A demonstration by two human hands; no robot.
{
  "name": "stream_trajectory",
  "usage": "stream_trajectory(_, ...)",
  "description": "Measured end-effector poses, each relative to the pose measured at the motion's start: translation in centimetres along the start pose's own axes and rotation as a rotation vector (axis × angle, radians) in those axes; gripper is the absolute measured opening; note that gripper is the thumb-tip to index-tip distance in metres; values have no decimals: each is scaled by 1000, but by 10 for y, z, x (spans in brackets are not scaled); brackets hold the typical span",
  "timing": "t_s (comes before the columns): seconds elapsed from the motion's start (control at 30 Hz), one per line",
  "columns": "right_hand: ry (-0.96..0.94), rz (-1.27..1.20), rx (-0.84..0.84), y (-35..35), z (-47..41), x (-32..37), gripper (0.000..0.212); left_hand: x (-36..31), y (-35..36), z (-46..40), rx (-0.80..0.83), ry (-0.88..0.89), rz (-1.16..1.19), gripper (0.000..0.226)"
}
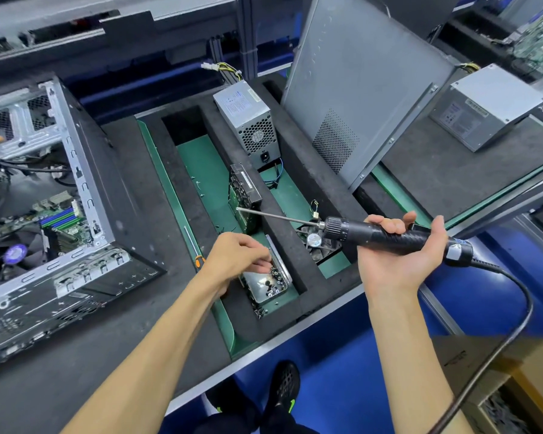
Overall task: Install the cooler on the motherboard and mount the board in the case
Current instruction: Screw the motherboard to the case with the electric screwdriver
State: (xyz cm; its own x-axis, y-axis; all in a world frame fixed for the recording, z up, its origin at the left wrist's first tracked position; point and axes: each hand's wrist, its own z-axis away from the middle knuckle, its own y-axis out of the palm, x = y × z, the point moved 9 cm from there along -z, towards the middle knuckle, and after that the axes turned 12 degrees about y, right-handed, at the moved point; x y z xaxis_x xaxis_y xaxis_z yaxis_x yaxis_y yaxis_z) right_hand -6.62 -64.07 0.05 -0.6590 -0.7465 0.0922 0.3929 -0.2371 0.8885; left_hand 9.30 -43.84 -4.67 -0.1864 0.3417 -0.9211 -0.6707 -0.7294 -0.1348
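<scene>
The case (44, 195) is lying open on its side at the left of the worktop (132, 324), the motherboard (60, 220) and cooler (14, 255) being seen inside. Screws (275, 274) in a metal tray (264, 285) are being pinched at by the left hand (235, 258). An electric screwdriver (389, 238) is being gripped by the right hand (398, 249), above a foam organiser (282, 214).

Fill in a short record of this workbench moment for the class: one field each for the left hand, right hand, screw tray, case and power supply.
left hand: fingers reaching into the screw tray
right hand: grips the electric screwdriver, bit pointing left
screw tray: metal, holds loose screws, sits in a foam slot
case: open, motherboard inside
power supply: upright in a foam slot behind the tray
</scene>
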Motion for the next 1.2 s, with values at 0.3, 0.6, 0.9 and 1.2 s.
stream_trajectory(0.3,26,17,5,2,1,-10,29,-12,-1,19,114,-12,496,23)
stream_trajectory(0.6,47,3,13,12,4,-18,28,-20,-10,31,92,-8,624,25)
stream_trajectory(0.9,59,-15,40,30,7,-25,28,-47,-35,39,13,71,817,26)
stream_trajectory(1.2,113,-38,92,65,9,-52,28,-87,-81,62,-119,233,930,20)
